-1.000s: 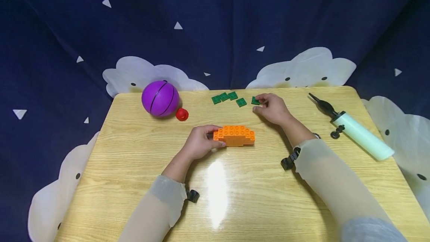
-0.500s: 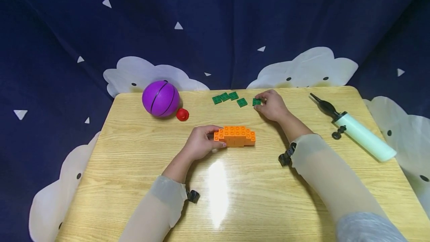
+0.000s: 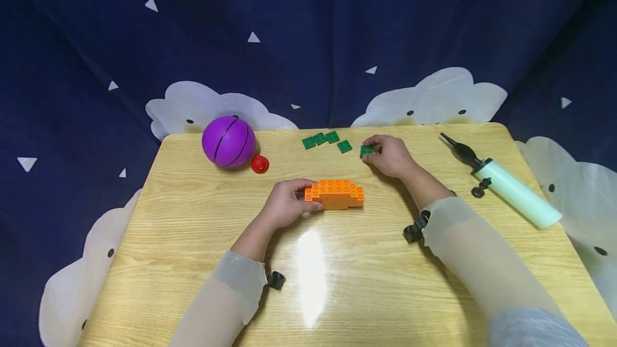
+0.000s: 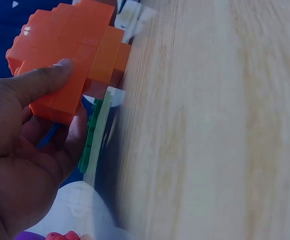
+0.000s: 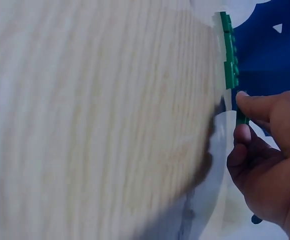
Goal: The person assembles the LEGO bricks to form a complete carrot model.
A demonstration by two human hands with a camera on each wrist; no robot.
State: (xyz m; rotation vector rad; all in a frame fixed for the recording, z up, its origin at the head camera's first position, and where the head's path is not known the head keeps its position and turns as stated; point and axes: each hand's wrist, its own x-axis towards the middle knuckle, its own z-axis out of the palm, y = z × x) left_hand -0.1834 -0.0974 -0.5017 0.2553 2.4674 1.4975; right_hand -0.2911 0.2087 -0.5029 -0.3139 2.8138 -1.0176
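My left hand [image 3: 285, 203] grips the left end of a stepped block of orange toy building bricks [image 3: 337, 197], thumb on its near face. Its studs show on top in the head view. In the left wrist view the orange bricks [image 4: 72, 45] fill the upper left, the thumb laid flat against them. Near the back of the table my right hand [image 3: 391, 157] pinches a small green studded plate [image 3: 366, 151] between thumb and fingers. Only a sliver of that green plate [image 5: 242, 118] shows between the fingertips in the right wrist view.
Several other green plates, among them a lone green plate [image 3: 344, 146], lie left of my right hand. A purple ball [image 3: 228, 142] and a small red hat-shaped piece [image 3: 260, 164] are at back left. A pale green hand pump [image 3: 519, 194] lies right, beside a small black piece [image 3: 478, 191].
The right hand has drawn its green plate slightly toward me, away from the back edge, and the fingers have closed on it. The left hand and orange bricks stay in place.
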